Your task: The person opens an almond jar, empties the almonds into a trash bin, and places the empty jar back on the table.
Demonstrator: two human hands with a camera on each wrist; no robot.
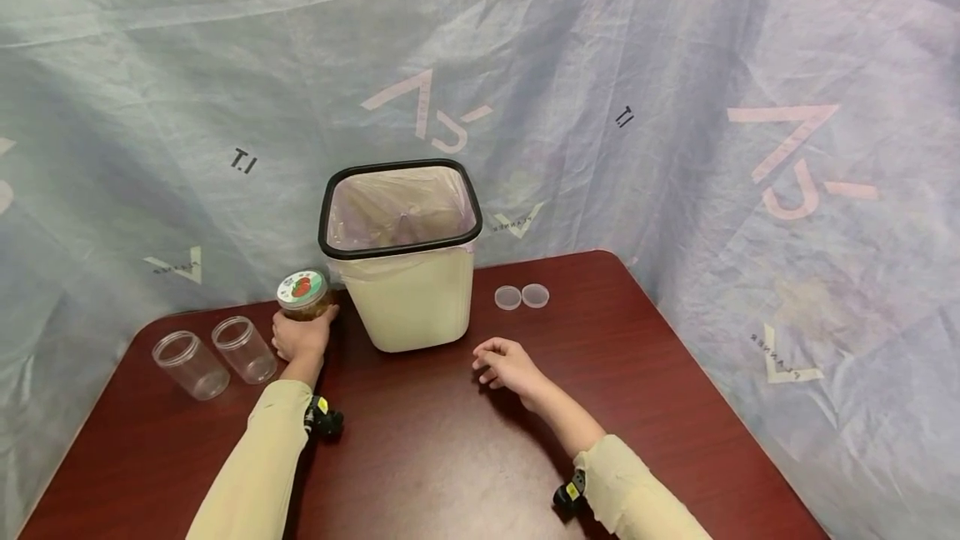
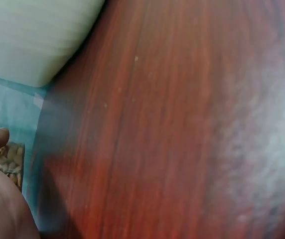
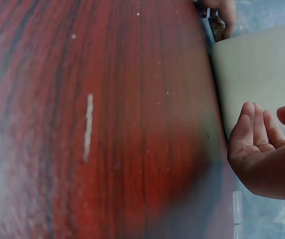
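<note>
My left hand [image 1: 303, 335] grips a clear jar [image 1: 320, 307] at the back left of the table. The jar has a lid with a red fruit picture on it, and brown pieces show through its side [image 2: 11, 162] in the left wrist view. Two clear jars without lids, one [image 1: 192, 365] further left and one [image 1: 245, 350] nearer, stand beside that hand. My right hand [image 1: 510, 365] hovers over the table with loosely bent fingers and holds nothing. Two round translucent lids [image 1: 507, 298] lie side by side on the table beyond it.
A cream trash bin [image 1: 412, 300] with a black rim and a plastic liner stands at the back middle, between the hands. The red-brown wooden table [image 1: 427, 457] ends at a grey curtain [image 1: 285, 107] behind and at the sides.
</note>
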